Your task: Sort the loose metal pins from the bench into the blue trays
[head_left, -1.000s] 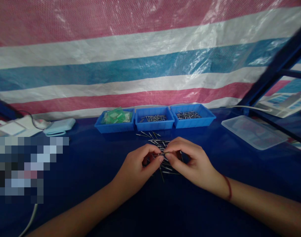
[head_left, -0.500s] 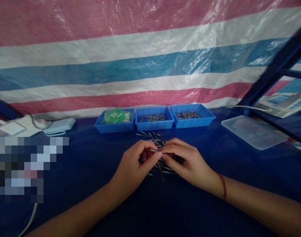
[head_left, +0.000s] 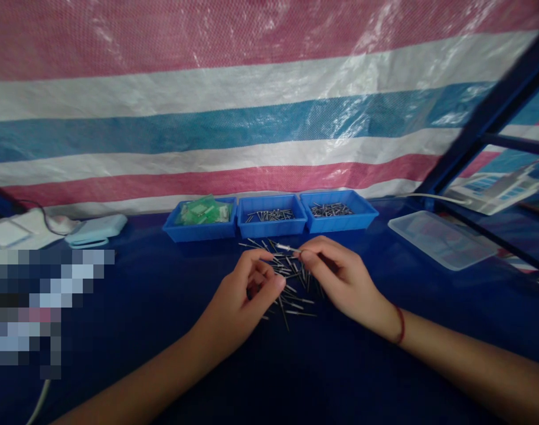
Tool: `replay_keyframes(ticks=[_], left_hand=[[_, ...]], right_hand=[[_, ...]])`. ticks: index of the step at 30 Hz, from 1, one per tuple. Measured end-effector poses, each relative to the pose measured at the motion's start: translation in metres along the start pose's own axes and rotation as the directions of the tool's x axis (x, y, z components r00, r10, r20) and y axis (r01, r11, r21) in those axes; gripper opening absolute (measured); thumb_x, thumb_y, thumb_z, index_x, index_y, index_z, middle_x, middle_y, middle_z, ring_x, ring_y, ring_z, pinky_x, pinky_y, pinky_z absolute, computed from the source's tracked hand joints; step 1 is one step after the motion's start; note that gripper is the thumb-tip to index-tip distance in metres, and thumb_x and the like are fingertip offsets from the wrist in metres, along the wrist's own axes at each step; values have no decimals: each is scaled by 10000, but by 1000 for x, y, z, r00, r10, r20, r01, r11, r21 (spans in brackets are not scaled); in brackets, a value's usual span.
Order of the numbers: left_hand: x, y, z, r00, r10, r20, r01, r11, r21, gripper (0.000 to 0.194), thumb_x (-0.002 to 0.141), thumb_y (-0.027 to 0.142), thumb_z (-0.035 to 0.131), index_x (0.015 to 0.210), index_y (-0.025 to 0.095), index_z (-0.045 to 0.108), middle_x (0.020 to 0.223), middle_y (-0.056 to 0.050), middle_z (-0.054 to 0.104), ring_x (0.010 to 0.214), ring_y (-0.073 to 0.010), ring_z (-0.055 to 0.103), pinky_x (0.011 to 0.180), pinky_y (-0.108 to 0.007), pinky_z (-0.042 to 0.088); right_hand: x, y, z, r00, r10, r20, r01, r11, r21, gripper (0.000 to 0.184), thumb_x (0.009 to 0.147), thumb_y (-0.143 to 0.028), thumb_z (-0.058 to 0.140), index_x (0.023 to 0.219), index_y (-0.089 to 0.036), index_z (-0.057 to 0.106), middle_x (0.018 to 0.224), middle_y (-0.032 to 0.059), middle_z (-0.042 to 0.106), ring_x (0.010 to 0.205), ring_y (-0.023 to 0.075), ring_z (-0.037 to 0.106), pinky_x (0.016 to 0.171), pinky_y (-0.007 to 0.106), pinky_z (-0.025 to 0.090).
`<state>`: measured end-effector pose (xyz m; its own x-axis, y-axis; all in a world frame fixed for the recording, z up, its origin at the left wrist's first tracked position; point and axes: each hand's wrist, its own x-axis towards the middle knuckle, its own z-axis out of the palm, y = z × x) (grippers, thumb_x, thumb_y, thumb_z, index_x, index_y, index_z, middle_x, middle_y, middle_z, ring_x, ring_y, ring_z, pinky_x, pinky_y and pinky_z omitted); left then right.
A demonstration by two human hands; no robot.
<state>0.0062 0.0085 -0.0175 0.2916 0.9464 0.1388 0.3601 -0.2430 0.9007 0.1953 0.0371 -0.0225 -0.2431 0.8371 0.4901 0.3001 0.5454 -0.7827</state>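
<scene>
Between thumb and forefinger, my right hand pinches a silver blind rivet by its thin end, and its thicker end points left. My left hand is open, its thumb and forefinger apart over the left side of a loose pile of blind rivets. That pile lies scattered on the dark blue table, partly hidden by both hands. Behind it, the middle blue bin and the right blue bin hold more rivets.
The left blue bin holds green plastic packets. A clear plastic lid lies at the right. To the left are a light blue case and white devices with cables. Striped sheeting hangs behind the table.
My hands have come apart. My right hand has moved up with the rivet, away from my left fingers, which have opened. The view has shifted slightly.
</scene>
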Motion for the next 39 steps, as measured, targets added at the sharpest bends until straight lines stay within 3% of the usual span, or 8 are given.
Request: replay_keyframes(ticks=[2, 4, 8, 13, 17, 19, 31, 39], left_hand=[[-1, -2, 0, 1000, -5, 18, 6, 999, -36, 266, 896, 338, 457, 1132, 231, 397, 836, 9, 538, 717, -128, 550, 667, -276, 450], [-3, -4, 0, 999, -8, 37, 10, 999, -46, 274, 907, 349, 433, 1151, 232, 391, 837, 2, 537, 719, -133, 550, 673, -285, 456], [-3, -1, -2, 998, 0, 59, 1, 1000, -7, 279, 914, 349, 411, 1165, 227, 398, 837, -6, 555, 712, -137, 561, 654, -280, 462], [4, 4, -15, 997, 63, 49, -75, 951, 301, 232, 900, 318, 429, 1092, 203, 492, 825, -9, 593, 677, -136, 569, 626, -266, 457], [18, -9, -34, 964, 212, 158, -265, 769, 582, 196, 891, 228, 415, 970, 184, 589, 932, -48, 629, 858, -183, 590, 795, -327, 454], [24, -19, -44, 966, 198, 165, -258, 708, 657, 216, 891, 216, 407, 977, 176, 601, 973, -61, 633, 906, -200, 587, 845, -358, 443], [39, -41, -62, 981, 151, 124, -194, 670, 717, 305, 925, 263, 374, 1129, 181, 586, 1047, -76, 606, 963, -201, 579, 897, -369, 434], [42, -45, -56, 986, 159, 58, -153, 694, 704, 214, 895, 245, 431, 913, 173, 632, 937, -54, 604, 878, -195, 577, 832, -349, 448]], right_hand=[[10, 9, -8, 976, 121, -183, -111, 992, 64, 227, 874, -334, 499, 761, -180, 622, 649, -6, 559, 615, 113, 520, 598, 257, 418], [21, 20, -16, 905, 261, -335, -205, 960, 193, 320, 865, -424, 483, 720, -174, 621, 584, -14, 527, 546, 104, 487, 535, 247, 389], [30, 35, -23, 808, 482, -339, -352, 856, 379, 439, 838, -529, 445, 664, -161, 609, 613, 11, 543, 502, 97, 475, 469, 242, 355], [21, 32, -14, 868, 472, -152, -400, 848, 349, 423, 838, -501, 451, 656, -154, 611, 570, -1, 519, 503, 96, 466, 485, 239, 357], [15, 26, -8, 904, 424, -62, -403, 889, 216, 413, 855, -471, 449, 656, -154, 623, 551, -2, 525, 513, 102, 477, 509, 247, 373], [14, 25, -7, 914, 403, -45, -393, 908, 148, 421, 859, -469, 448, 649, -153, 630, 553, 1, 534, 525, 105, 486, 528, 249, 386], [13, 20, -5, 941, 339, 2, -338, 938, 72, 415, 847, -472, 476, 626, -158, 634, 569, 13, 568, 535, 116, 498, 538, 249, 401], [11, 19, -4, 949, 311, 43, -312, 950, 16, 421, 877, -444, 433, 635, -158, 626, 577, 7, 559, 540, 116, 490, 523, 246, 385]])
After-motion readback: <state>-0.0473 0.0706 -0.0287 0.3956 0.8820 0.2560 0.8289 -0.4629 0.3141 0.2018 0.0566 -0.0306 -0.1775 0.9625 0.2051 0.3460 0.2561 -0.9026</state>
